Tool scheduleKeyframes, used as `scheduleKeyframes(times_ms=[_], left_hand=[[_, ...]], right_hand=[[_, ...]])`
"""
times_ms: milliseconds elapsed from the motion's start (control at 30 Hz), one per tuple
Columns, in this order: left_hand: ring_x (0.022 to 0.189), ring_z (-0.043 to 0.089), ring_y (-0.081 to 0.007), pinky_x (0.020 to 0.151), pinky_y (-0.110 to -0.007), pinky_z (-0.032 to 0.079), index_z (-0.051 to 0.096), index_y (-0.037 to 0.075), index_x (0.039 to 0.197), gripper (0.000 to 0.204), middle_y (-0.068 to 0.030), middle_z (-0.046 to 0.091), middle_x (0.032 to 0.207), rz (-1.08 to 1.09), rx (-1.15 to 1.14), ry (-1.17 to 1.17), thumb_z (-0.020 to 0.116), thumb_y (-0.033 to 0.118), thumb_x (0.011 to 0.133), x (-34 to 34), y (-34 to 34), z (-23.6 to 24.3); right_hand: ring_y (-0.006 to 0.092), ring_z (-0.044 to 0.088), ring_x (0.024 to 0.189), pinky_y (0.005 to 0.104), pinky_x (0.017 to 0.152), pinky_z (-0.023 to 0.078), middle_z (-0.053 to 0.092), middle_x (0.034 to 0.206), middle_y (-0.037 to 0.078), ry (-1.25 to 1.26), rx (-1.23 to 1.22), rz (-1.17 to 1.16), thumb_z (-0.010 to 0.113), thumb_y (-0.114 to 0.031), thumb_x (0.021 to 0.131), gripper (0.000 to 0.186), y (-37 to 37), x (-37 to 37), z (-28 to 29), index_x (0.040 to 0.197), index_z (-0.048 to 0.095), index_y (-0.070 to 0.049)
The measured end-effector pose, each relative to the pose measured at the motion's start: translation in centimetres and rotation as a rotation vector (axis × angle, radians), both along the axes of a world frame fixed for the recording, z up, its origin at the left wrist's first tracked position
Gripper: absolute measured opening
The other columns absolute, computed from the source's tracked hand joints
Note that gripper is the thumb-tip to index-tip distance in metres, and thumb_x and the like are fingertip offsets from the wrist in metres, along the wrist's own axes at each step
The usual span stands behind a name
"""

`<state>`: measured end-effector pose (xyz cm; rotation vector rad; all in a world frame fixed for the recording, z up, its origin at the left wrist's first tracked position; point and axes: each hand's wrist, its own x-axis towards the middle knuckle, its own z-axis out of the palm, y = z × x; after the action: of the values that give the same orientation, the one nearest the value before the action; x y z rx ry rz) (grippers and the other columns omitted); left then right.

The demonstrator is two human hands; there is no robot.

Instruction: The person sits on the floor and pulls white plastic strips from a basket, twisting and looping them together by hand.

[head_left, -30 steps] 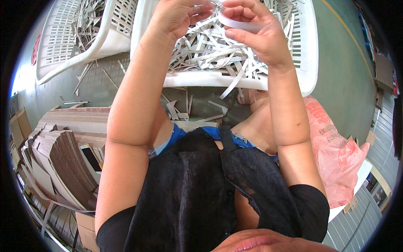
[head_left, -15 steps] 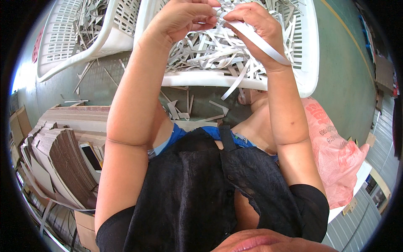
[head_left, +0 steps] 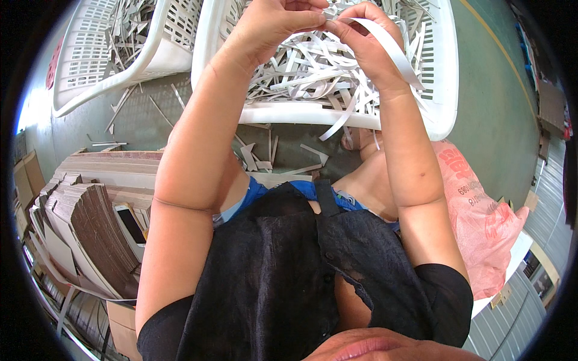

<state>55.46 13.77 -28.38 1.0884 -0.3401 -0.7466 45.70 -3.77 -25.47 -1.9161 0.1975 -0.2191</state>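
Above the near basket, my two hands meet fingertip to fingertip. My right hand (head_left: 370,45) is closed in a pinch on a long white strip (head_left: 391,48), which arcs over the back of the hand toward the wrist. My left hand (head_left: 271,27) is also closed, its thumb and fingers pinched together where the strip ends between the hands; the exact grip is mostly hidden. Beneath them, many loose white and grey strips (head_left: 307,78) fill the white plastic basket (head_left: 295,113), and a few hang over its front rim.
A second white basket (head_left: 90,99) with grey scraps stands at the left. Stacked brown cardboard (head_left: 99,222) with a phone (head_left: 129,224) on it lies by my left arm. A pink woven sack (head_left: 475,228) is at my right. Offcuts (head_left: 262,157) litter the green floor.
My left hand has shifted a little right, and the fingertips of both hands have drawn together. The white strip now bows higher over my right hand.
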Motion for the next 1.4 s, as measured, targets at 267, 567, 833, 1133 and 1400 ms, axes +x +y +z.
scheduleKeyframes(times_ms=[267, 567, 833, 1133, 1400], left_hand=[[0.087, 0.069, -0.0142, 0.081, -0.027, 0.058, 0.065, -0.003, 0.109, 0.024, -0.0064, 0.069, 0.098, 0.026, -0.043, -0.008, 0.076, 0.0, 0.088, -0.9, -0.6, 1.0], [0.086, 0.071, -0.0175, 0.078, -0.03, 0.06, 0.065, 0.002, 0.106, 0.021, -0.0073, 0.07, 0.096, -0.024, -0.091, 0.213, 0.075, -0.003, 0.088, -0.1, -0.3, 0.7], [0.088, 0.072, -0.0189, 0.081, -0.032, 0.061, 0.064, 0.003, 0.11, 0.023, -0.0082, 0.07, 0.099, -0.152, -0.07, 0.297, 0.074, -0.003, 0.089, 0.6, 0.2, 0.6], [0.09, 0.071, -0.0165, 0.084, -0.029, 0.059, 0.066, 0.001, 0.107, 0.02, -0.0052, 0.069, 0.099, -0.021, -0.149, 0.12, 0.071, -0.007, 0.089, -0.5, -1.5, 0.1], [0.089, 0.069, -0.0125, 0.078, -0.024, 0.054, 0.068, 0.001, 0.103, 0.02, -0.0043, 0.071, 0.099, 0.039, -0.145, -0.052, 0.072, -0.008, 0.087, -1.0, -2.5, -0.1]], right_hand=[[0.0071, 0.057, 0.068, 0.0211, 0.062, 0.047, 0.064, 0.08, -0.001, 0.074, 0.447, 0.043, 0.074, -0.011, 0.093, 0.012, -0.9, 0.4, -1.2, 0.093, 0.062, -0.008], [0.0097, 0.063, 0.079, 0.022, 0.072, 0.052, 0.068, 0.092, 0.003, 0.112, 0.716, 0.111, 0.07, -0.009, 0.095, 0.018, -1.0, 0.1, -0.1, 0.112, 0.066, -0.004], [0.0108, 0.067, 0.086, 0.0252, 0.076, 0.054, 0.071, 0.092, 0.006, -0.132, -0.188, 0.197, 0.076, -0.005, 0.091, 0.017, -1.1, -1.5, 1.8, 0.107, 0.071, -0.002], [0.0115, 0.064, 0.072, 0.0278, 0.066, 0.051, 0.069, 0.079, 0.007, -0.175, -0.227, -0.057, 0.078, -0.013, 0.089, 0.012, -0.6, -1.5, 2.5, 0.09, 0.07, -0.004], [0.0089, 0.062, 0.073, 0.026, 0.067, 0.05, 0.069, 0.081, 0.001, -0.029, 0.121, -0.084, 0.072, -0.011, 0.088, 0.011, -1.6, -0.6, 1.1, 0.093, 0.071, -0.002]])
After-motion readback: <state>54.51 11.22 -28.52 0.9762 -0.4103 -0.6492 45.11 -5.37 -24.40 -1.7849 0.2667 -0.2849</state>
